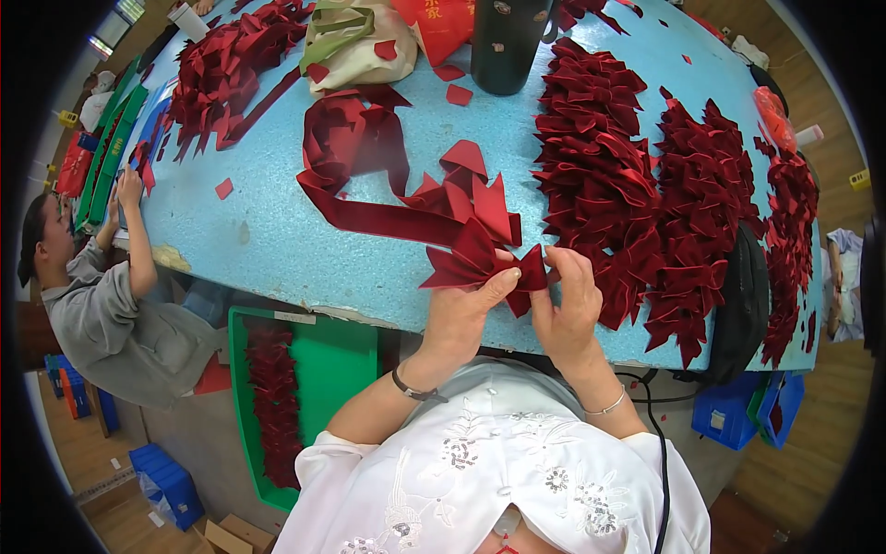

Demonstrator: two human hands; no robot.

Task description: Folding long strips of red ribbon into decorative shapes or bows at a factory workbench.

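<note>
Between my two hands, close to the table's front edge, is a dark red velvet ribbon bow. My left hand is closed round its left part, thumb laid across the middle. The fingers of my right hand pinch the right loop. More notched red ribbon pieces fan out at my left fingers, and I cannot tell whether they belong to the same bow. Behind them a long red ribbon curls back over the blue table, with cut pieces lying around it.
Rows of finished-looking red bows cover the table's right side, beside a black bag. A dark cup and cloth bag stand behind. A green bin holding bows is below left. Another person works at left.
</note>
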